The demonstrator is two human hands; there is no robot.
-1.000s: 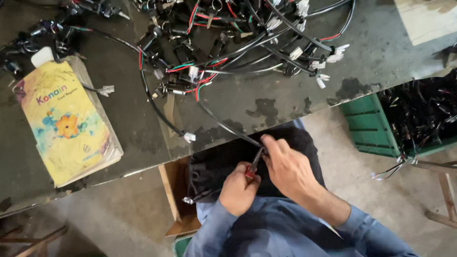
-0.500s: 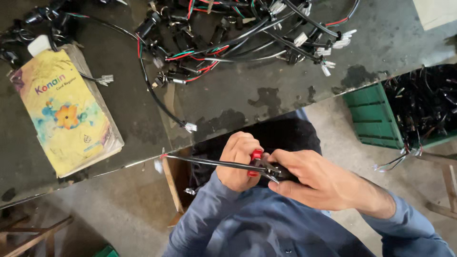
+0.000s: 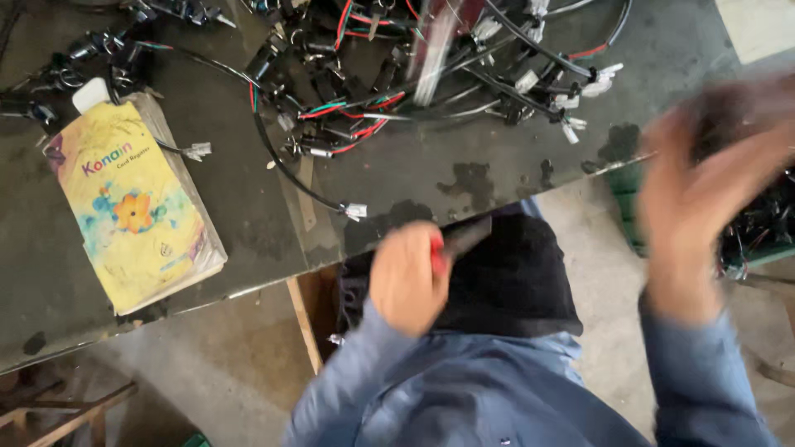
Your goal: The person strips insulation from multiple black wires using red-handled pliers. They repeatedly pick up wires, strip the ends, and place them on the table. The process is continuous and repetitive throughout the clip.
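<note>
Left hand: fingers closed around a tool with a red grip and a dark tip; the hand sits just below the near edge of the desk, over a dark cloth.
Tool: it sticks out of the fist up and to the right, the red part against the hand, the dark part blurred (its exact kind cannot be told).
Right hand: raised at the right of the view, well apart from the left hand and heavily blurred; I cannot tell whether its fingers are open or closed, or whether they hold anything.
Sleeves: both arms wear blue sleeves, which meet a blue garment at the bottom of the view.
Dark cloth: lies on the person's lap, between the two hands and touching the left one.
Desk: dark, stained top, its near edge running just above the left hand.
Wire harnesses: a tangled heap of black, red and green cables with white connectors on the far part of the desk.
Loose cable: one black lead trails from the heap toward the near edge, ending in a white plug near the left hand.
Yellow booklet: lies flat on the left of the desk, a flower on its cover.
Green crate: stands on the floor at the right, partly behind the right hand, with dark parts inside.
</note>
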